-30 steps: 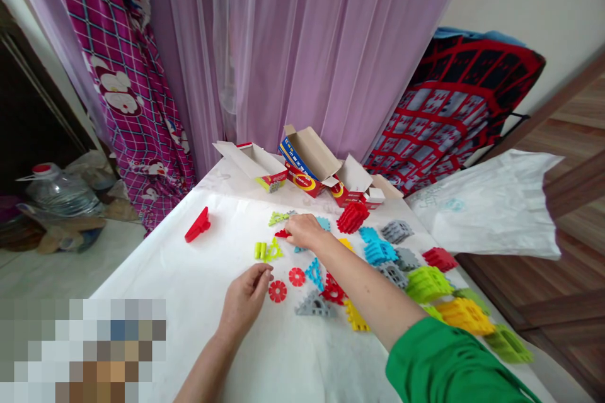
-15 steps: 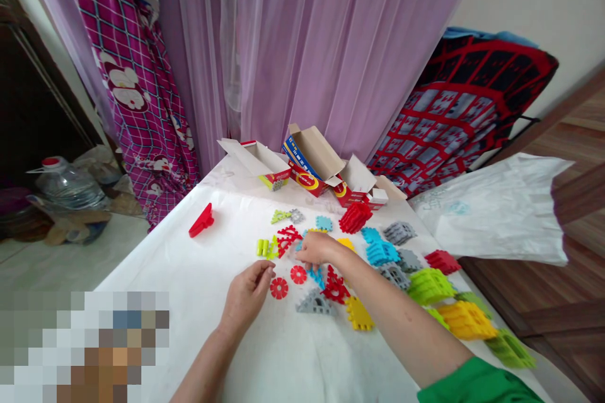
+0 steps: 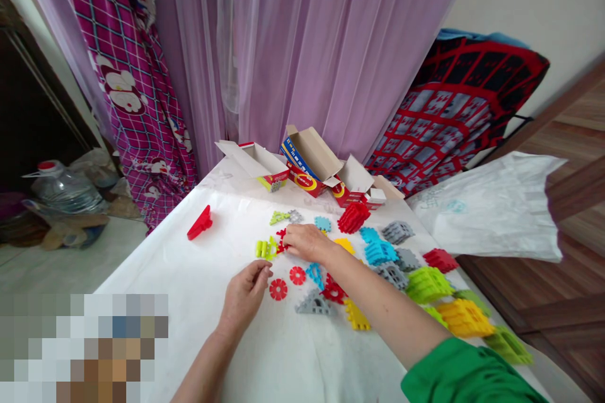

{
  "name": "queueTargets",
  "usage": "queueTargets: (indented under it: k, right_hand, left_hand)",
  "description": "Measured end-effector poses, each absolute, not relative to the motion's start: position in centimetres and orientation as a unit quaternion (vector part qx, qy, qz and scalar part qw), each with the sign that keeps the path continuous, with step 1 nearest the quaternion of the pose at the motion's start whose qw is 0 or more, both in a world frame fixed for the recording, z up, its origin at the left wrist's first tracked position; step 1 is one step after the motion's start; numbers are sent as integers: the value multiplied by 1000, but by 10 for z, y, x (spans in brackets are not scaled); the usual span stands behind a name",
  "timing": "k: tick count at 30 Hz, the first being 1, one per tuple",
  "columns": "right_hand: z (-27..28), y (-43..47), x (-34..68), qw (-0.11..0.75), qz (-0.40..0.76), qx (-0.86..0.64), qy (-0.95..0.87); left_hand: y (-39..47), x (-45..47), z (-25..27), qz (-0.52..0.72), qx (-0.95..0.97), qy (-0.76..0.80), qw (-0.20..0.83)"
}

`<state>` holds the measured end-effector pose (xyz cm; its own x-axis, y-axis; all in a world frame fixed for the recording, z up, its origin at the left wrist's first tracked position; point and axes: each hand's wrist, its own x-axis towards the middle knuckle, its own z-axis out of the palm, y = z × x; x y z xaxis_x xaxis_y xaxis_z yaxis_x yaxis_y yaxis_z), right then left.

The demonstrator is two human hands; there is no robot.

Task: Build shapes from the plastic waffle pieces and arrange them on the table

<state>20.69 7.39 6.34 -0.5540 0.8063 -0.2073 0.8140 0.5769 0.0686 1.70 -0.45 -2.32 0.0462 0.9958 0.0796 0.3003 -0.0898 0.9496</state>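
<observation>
My right hand (image 3: 306,243) is over the middle of the table, its fingertips closed on a red triangular toothed building block (image 3: 280,241) that it partly covers. My left hand (image 3: 246,286) rests lower and to the left, thumb and fingers pressed together; whatever may be between them is too small to make out. Close to its fingertips lie two red notched discs (image 3: 278,289). Lime green pieces (image 3: 265,249) are just beyond the left hand. Below my right wrist are a blue triangular block (image 3: 314,275), a red block (image 3: 333,289) and a grey triangular block (image 3: 314,303).
Stacks of blue (image 3: 380,252), green (image 3: 429,284), yellow (image 3: 466,318) and grey blocks line the table's right side. Opened cardboard boxes (image 3: 309,160) stand at the back. A red triangular piece (image 3: 200,223) lies far left. A white plastic bag (image 3: 486,208) hangs at the right edge.
My right hand has shifted left and slightly away, from beside the blue triangular block to the red triangular block. The left hand has hardly moved.
</observation>
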Motion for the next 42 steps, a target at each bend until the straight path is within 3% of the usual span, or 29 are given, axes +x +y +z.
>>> queueTargets:
  k: [7,19,33,42]
  right_hand:
    - [79,95,217,117,13,584,803]
    - [72,95,187,153,3,582,799]
    - [58,102,180,88,-24,615,783]
    - [55,81,204,134,-9,590,796]
  left_hand:
    - [-3,17,-24,447,583,541,408]
    - [-3,18,-22,451,581,541,408]
    - [-3,18,-19,440,592,546,398]
    - [-4,19,-18,436,593,547,399]
